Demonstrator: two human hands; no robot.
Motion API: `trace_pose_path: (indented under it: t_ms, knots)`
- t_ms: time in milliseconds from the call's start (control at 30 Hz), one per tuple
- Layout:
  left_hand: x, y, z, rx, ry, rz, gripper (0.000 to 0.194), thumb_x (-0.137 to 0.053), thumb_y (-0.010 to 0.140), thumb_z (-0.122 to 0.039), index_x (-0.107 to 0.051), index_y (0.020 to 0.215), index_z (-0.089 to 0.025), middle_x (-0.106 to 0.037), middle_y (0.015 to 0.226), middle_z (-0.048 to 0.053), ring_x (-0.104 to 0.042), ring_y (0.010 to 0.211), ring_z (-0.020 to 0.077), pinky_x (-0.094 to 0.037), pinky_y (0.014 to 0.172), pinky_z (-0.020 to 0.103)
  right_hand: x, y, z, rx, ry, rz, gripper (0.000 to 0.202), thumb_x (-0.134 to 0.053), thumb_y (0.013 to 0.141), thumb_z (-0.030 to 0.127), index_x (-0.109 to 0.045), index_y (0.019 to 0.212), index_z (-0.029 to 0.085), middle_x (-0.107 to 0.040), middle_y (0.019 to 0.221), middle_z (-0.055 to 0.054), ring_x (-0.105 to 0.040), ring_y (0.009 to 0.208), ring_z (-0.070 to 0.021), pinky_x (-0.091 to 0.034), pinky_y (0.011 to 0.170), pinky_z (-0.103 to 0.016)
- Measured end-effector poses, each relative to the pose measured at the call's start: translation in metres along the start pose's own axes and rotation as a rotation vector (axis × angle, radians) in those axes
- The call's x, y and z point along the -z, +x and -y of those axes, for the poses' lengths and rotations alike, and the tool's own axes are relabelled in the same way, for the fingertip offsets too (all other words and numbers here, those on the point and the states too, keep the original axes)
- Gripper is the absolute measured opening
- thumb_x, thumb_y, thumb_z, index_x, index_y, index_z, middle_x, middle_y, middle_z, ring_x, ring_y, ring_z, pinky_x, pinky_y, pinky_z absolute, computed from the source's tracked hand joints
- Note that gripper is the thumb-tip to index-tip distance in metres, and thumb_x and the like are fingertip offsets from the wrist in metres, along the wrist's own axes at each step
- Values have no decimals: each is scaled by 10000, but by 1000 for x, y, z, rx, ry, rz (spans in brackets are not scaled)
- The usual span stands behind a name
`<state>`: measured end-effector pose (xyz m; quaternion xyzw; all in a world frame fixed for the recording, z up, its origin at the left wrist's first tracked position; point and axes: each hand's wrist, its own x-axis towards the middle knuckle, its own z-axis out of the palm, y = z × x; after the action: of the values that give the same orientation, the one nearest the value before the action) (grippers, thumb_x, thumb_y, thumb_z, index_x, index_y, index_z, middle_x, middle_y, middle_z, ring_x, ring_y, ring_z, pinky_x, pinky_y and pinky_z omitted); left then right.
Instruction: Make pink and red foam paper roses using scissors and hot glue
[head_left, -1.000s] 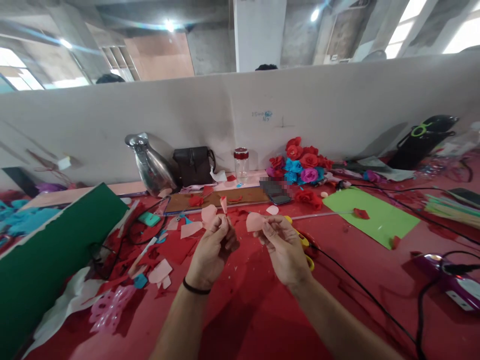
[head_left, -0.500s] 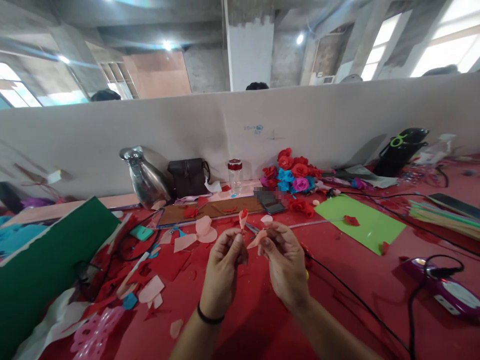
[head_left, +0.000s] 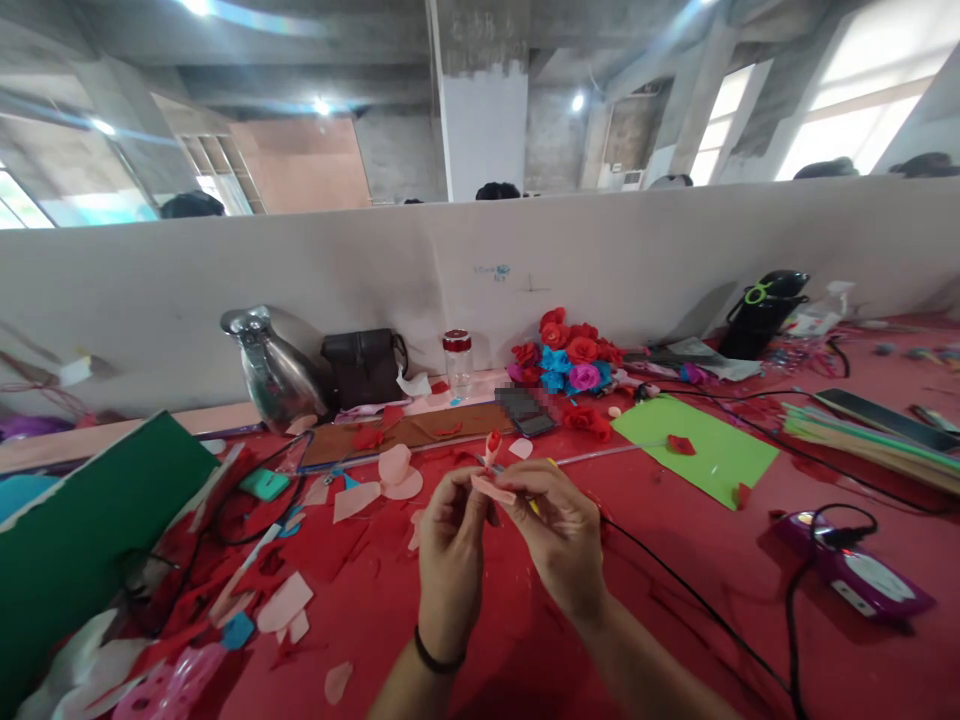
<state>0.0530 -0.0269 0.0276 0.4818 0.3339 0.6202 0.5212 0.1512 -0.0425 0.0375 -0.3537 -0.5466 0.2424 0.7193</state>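
Observation:
Over the middle of the red table, my left hand point(head_left: 454, 530) pinches the base of a small paper flower point(head_left: 492, 447) with a red centre and a pale pink outer petal. My right hand point(head_left: 559, 530) has its thumb and fingers closed on a pale pink paper petal point(head_left: 493, 490), which lies against the flower's base just below the bloom. Both hands are close together, and the fingertips partly cover the flower's lower end. A dark band circles my left wrist.
Pink paper pieces point(head_left: 396, 472) and red scraps lie left of my hands. Behind stand a steel jug point(head_left: 274, 375), a glass jar point(head_left: 457, 365) and a bunch of paper roses point(head_left: 581, 350). Rightward are a green sheet point(head_left: 712, 465), a purple power strip point(head_left: 855, 575) and a black cable point(head_left: 697, 605).
My right hand has moved left and brought its pink petal against the base of the flower in my left hand. The view has shifted slightly to the right.

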Motion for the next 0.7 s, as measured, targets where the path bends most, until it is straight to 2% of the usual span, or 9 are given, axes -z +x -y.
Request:
trace_pose_path:
  t_ms: [133, 567, 700]
  knots:
    - [0, -3, -4, -23, 35, 0, 119, -627, 773, -313, -607, 779, -196, -561, 682, -16, -475, 607, 100, -394, 599, 212, -2, 1, -3, 93, -72, -13, 83, -607, 807, 162, -653, 814, 231, -648, 774, -36, -593, 764, -168, -499, 673, -302]
    - [-2, -7, -11, -82, 132, -96, 146, -646, 752, -335, -632, 698, -200, -569, 651, -9, -489, 605, 115, -406, 600, 220, -4, 2, -3, 185, -115, -12, 120, -609, 800, 117, -631, 824, 233, -656, 777, -34, -606, 765, -171, -501, 679, -320]
    - [1, -7, -9, -69, 88, -92, 160, -669, 728, -351, -634, 696, -198, -571, 644, -12, -497, 611, 113, -410, 603, 214, -3, 0, -2, 230, -119, 10, 192, -629, 772, 85, -630, 873, 249, -658, 805, -27, -605, 789, -173, -503, 693, -322]
